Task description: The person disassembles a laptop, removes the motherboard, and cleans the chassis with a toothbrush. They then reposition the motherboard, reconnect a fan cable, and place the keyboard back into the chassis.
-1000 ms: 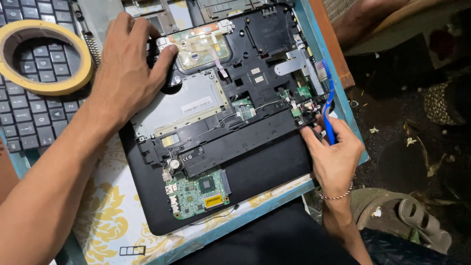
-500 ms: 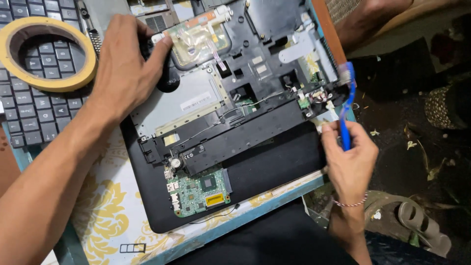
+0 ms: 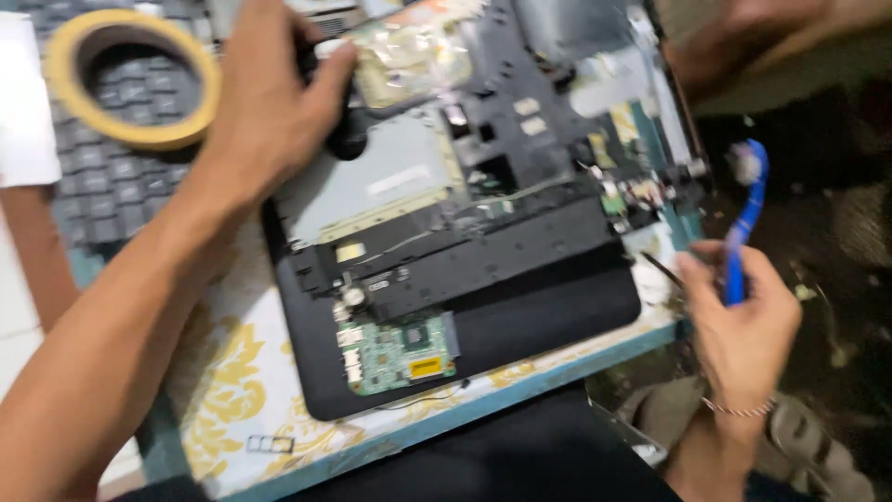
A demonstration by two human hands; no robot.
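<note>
**benchrat:** Head view, biggest thing first: the counter (image 3: pixel 232 390) with its yellow-flowered cover fills the lower left of the frame, and an opened laptop base (image 3: pixel 520 307) lies across the middle, tilted so its long axis runs from lower left up to upper right. Green circuit board (image 3: pixel 401 351) is exposed near its lower edge, silvery shield plate (image 3: pixel 372 186) above that.

**solderjoe:** Where are the hands?

**benchrat:** Left hand (image 3: pixel 269 112) sits at the upper left of the base, palm down, fingers (image 3: pixel 321 70) spread and curled over the top edge by a crinkly foil patch (image 3: pixel 413 51). It's pressing on the chassis, not pinching anything that I can make out. Right hand (image 3: pixel 743 325) is off the right edge of the counter, fingers closed around a blue-handled tool (image 3: pixel 743 232) that stands nearly upright, its end pointing to the upper right of the frame.

**solderjoe:** So which hand is closer to the small stuff on the right corner?

**benchrat:** Right one, easily. The connector cluster (image 3: pixel 632 195) lies just up and left of it, near but not touching. It's blurry there, so I can't tell the tool tip apart.

**solderjoe:** Anything else?

**benchrat:** Roll of tan tape (image 3: pixel 70 46) lies on a dark keyboard (image 3: pixel 84 186) at upper left, well apart from both hands.
</note>
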